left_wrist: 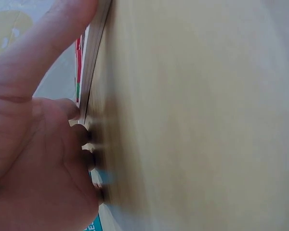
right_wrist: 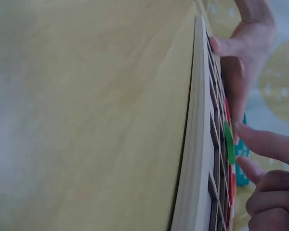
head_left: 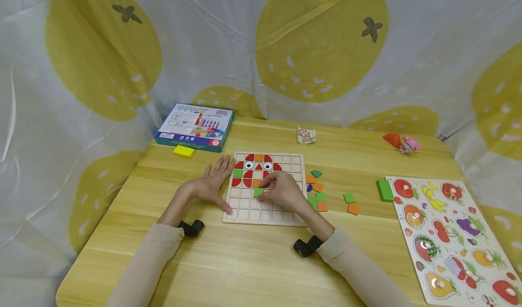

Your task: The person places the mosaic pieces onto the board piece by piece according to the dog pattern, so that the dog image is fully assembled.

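A wooden grid board (head_left: 248, 215) lies on the table, its upper cells filled with red, orange and green tiles and two round eye pieces. My right hand (head_left: 283, 191) is over the board, thumb and forefinger pinching a green square tile (head_left: 258, 192) at a cell just below the orange one. In the right wrist view this green tile (right_wrist: 229, 143) stands slightly tilted above the grid. My left hand (head_left: 210, 187) rests at the board's left side with fingers spread, the thumb on its lower left corner. In the left wrist view the left palm (left_wrist: 43, 159) shows beside the board's edge.
Loose green, orange and blue tiles (head_left: 321, 197) lie right of the board. A picture card (head_left: 306, 135) is behind it. At back left sit a boxed set (head_left: 193, 125) and a yellow block (head_left: 184, 151). A fruit puzzle board (head_left: 444, 230) and green block (head_left: 384, 190) occupy the right.
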Demonstrator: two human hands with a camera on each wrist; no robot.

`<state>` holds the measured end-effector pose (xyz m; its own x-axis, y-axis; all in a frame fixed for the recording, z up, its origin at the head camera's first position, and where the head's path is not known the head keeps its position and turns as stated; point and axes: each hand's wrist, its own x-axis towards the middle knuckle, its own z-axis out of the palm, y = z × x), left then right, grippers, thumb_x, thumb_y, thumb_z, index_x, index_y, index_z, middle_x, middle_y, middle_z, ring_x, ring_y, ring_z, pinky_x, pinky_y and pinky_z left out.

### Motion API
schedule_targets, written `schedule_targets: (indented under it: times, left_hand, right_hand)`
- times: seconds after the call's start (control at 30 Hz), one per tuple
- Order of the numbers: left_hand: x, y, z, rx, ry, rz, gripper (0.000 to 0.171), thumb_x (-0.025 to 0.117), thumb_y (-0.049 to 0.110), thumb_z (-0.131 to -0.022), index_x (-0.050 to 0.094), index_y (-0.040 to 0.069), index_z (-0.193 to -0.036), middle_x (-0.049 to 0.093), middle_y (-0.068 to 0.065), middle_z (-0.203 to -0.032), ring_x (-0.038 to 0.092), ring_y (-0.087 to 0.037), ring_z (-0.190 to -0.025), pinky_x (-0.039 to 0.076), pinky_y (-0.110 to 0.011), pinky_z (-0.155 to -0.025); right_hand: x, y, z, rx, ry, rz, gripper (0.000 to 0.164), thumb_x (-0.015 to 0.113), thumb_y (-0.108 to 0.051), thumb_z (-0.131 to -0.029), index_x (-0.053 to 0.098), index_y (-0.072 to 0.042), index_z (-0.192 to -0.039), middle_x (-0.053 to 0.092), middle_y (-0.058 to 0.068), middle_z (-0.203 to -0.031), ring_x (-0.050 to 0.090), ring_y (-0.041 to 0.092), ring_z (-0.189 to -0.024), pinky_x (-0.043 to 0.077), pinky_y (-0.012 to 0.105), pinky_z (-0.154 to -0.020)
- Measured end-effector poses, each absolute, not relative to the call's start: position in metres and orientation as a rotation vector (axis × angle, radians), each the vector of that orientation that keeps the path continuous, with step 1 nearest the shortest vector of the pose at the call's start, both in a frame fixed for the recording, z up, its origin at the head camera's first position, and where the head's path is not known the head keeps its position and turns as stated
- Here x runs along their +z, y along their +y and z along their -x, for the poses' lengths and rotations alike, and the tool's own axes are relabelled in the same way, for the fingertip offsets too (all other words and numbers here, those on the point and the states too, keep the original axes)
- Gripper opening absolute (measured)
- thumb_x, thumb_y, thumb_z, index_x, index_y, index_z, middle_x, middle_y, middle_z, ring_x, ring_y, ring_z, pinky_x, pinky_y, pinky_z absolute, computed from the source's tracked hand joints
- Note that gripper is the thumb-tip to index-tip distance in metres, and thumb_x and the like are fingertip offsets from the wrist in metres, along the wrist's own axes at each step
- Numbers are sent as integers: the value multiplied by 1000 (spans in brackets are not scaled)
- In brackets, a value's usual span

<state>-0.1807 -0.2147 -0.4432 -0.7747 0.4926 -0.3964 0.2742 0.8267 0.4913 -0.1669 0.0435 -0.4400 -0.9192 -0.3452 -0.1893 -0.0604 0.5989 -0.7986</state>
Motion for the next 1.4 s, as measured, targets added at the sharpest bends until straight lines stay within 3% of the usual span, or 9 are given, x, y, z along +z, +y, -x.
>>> schedule_targets:
  times: [0.17, 0.57, 0.87, 1.07, 1.4]
  left_hand:
    - [-443, -215, 180, 557, 2481, -560, 142, 84, 58, -60, -13, 12, -154, -24, -15, -160, -22, -38, -148, -12, -64, -116]
    - [-443, -215, 182, 552, 2479, -566, 143, 83, 59, -60, -14, 12, -154, -25, -14, -160, -23, -37, -147, -12, -63, -117]
    - [-443, -214, 182, 547, 2486, -564, 144, 84, 59, -59, -14, 13, -154, -25, -13, -160, -22, -37, -148, -12, -62, -117]
    - [-444, -215, 181, 560, 2476, -546, 143, 84, 59, -59, -13, 13, -154, -25, -13, -160, -23, -37, -148, -12, -62, -117]
    - [-446, -215, 183, 552, 2481, -538, 142, 83, 60, -60, -13, 14, -154, -24, -11, -161, -23, -35, -148, -12, -61, -118]
  right_hand:
    - [-441, 45, 169, -1228, 2462, 368, 21, 86, -15, -71, 78, -15, -91, 52, -2, -56, 37, 12, -53, 27, 23, -50]
    - [-442, 49, 175, -1256, 2402, 438, 22, 84, -16, -74, 78, -16, -95, 44, -2, -53, 37, 11, -50, 27, 21, -49]
    - [-426, 136, 181, -1272, 2481, 294, 24, 76, -18, -82, 74, -12, -105, 36, -1, -57, 31, 15, -51, 25, 23, -46]
    - [-436, 197, 175, -1185, 2456, 236, 20, 77, -19, -82, 75, -11, -100, 32, -4, -55, 28, 12, -51, 26, 24, -48]
    - [-452, 224, 176, -1223, 2422, 53, 25, 81, -24, -78, 75, -7, -95, 37, -7, -54, 30, 11, -52, 27, 24, -49]
